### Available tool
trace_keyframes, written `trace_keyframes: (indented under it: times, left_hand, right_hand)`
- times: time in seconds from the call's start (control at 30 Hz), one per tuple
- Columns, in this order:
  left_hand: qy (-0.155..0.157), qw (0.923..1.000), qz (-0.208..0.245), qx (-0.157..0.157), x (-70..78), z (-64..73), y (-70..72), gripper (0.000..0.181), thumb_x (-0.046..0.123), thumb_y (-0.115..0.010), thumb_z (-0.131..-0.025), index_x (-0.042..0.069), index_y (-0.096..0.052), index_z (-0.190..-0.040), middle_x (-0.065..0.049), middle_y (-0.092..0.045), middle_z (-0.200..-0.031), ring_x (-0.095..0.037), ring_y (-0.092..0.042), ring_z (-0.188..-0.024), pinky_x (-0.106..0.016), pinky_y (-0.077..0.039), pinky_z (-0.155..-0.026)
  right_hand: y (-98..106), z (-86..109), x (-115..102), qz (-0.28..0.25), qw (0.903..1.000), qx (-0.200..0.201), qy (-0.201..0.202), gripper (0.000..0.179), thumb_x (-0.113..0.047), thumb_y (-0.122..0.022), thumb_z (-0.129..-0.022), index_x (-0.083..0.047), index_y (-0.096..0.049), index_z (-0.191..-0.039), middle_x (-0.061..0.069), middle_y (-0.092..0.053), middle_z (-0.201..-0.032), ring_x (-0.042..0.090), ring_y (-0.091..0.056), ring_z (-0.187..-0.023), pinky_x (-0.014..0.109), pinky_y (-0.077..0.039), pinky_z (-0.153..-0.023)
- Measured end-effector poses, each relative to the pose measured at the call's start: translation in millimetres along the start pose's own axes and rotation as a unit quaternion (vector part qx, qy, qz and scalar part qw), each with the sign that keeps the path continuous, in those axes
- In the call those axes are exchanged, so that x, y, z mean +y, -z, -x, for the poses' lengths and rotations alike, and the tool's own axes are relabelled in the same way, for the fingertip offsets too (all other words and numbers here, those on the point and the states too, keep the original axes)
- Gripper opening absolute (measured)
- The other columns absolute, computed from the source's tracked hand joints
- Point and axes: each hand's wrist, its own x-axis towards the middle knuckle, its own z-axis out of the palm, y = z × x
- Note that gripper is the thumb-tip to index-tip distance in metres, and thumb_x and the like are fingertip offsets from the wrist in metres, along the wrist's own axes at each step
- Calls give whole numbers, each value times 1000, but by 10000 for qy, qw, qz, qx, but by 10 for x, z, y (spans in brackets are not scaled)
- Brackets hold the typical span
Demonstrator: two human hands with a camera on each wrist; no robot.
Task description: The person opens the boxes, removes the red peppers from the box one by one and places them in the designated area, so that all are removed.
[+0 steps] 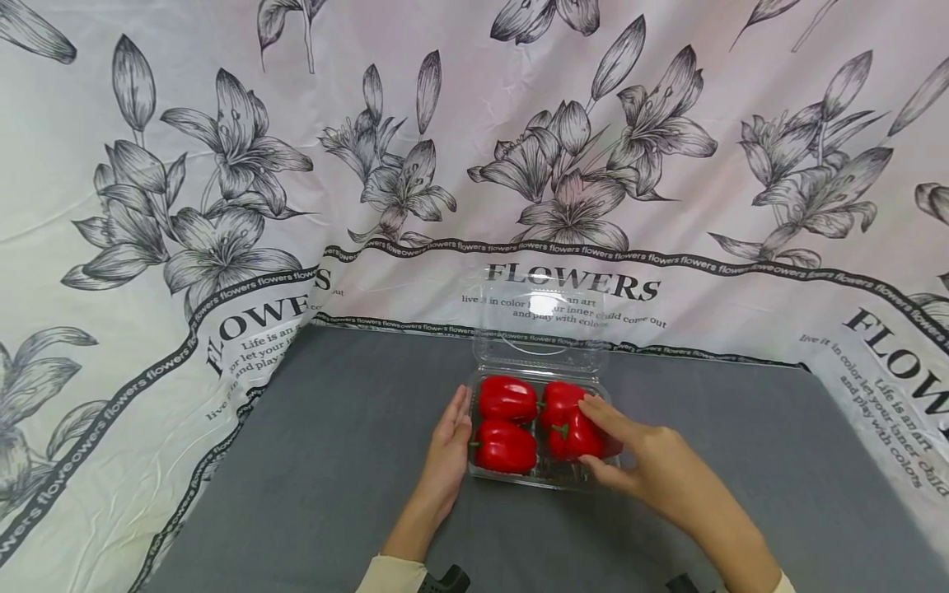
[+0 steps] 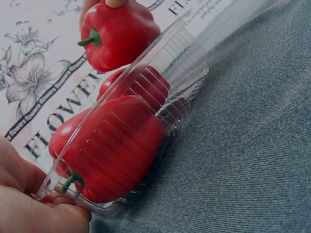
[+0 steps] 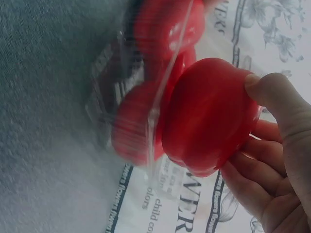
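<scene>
A clear plastic clamshell container (image 1: 511, 476) lies on the grey surface with its lid raised at the back. In it, two red bell peppers with green stems, the back-left one (image 1: 507, 399) and the front-left one (image 1: 505, 446), fill the left side. Another red pepper (image 1: 559, 399) sits at the back right. My right hand (image 1: 652, 461) grips a fourth red bell pepper (image 3: 211, 114) between thumb and fingers, tilted above the container's front-right part. My left hand (image 1: 447, 449) holds the container's left edge, with the rim between thumb and fingers in the left wrist view.
The transparent lid (image 1: 541, 329) stands up behind the peppers, close to the flower-printed cloth (image 1: 400, 288) that hangs at the back and sides. Grey tabletop (image 1: 334, 445) extends to both sides of the container.
</scene>
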Motion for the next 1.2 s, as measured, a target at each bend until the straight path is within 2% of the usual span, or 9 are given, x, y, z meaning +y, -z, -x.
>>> trace_keyframes:
  times: [0.17, 0.33, 0.57, 0.73, 0.9, 1.0, 1.07, 1.2]
  left_hand:
    - [29, 10000, 1, 45, 8, 0, -10, 60, 10, -39, -114, 7, -17, -170, -9, -22, -176, -30, -15, -163, -53, -15, -130]
    - [54, 10000, -34, 43, 8, 2, -16, 60, 10, -39, -114, 8, -16, -170, -9, -21, -176, -30, -15, -163, -53, -15, -130]
    - [66, 10000, -38, 60, 4, 8, -7, 61, 11, -39, -114, 9, -16, -170, -9, -21, -176, -31, -15, -163, -54, -15, -129]
    - [48, 10000, -30, 27, -5, 4, -9, 61, 11, -39, -114, 9, -15, -170, -8, -21, -176, -31, -14, -163, -53, -15, -130]
    - [11, 10000, -34, -8, -13, -1, -2, 61, 11, -37, -114, 7, -14, -170, -9, -21, -176, -29, -12, -163, -54, -11, -131]
    - [14, 10000, -38, -13, -7, -2, -4, 61, 11, -37, -114, 7, -14, -170, -9, -21, -176, -29, -12, -164, -54, -10, -131]
    - [23, 10000, -49, -5, -4, -1, -5, 61, 11, -37, -114, 7, -14, -170, -9, -21, -176, -29, -12, -164, -55, -10, -131]
    - [55, 10000, -47, 14, -2, 0, -3, 60, 12, -38, -114, 9, -15, -170, -8, -22, -176, -29, -13, -163, -54, -11, -131]
  right_hand:
    - [69, 1, 92, 223, 9992, 304, 124, 77, -18, -94, -81, -10, -61, -150, 12, -65, -146, -2, -62, -65, 19, -59, -62]
    - [141, 6, 202, 359, 9978, 557, 102, 81, -14, -93, -79, -11, -58, -153, 17, -64, -146, -8, -38, -50, 18, -48, -53]
    - [193, 11, 309, 569, 9955, 763, 42, 83, -14, -93, -79, -12, -57, -153, 16, -63, -147, 0, -57, -57, 25, -54, -56]
    - [220, 27, 386, 592, 9948, 834, -12, 83, -13, -93, -78, -11, -57, -153, 17, -62, -148, 0, -55, -55, 25, -51, -54]
    - [222, 30, 469, 603, 9935, 963, -40, 83, -10, -93, -76, -8, -58, -151, 20, -61, -147, 24, -74, -66, 40, -62, -60]
    - [225, 32, 528, 612, 9929, 1015, -30, 82, -9, -93, -76, -6, -58, -150, 22, -61, -147, 34, -76, -71, 48, -63, -63]
    - [227, 33, 568, 660, 9924, 1041, -37, 82, -9, -92, -76, -5, -59, -150, 23, -61, -146, 36, -76, -71, 50, -63, -64]
    - [225, 48, 646, 799, 9909, 1073, -133, 81, -10, -92, -76, -5, -59, -150, 23, -62, -145, 29, -71, -61, 50, -62, -60]
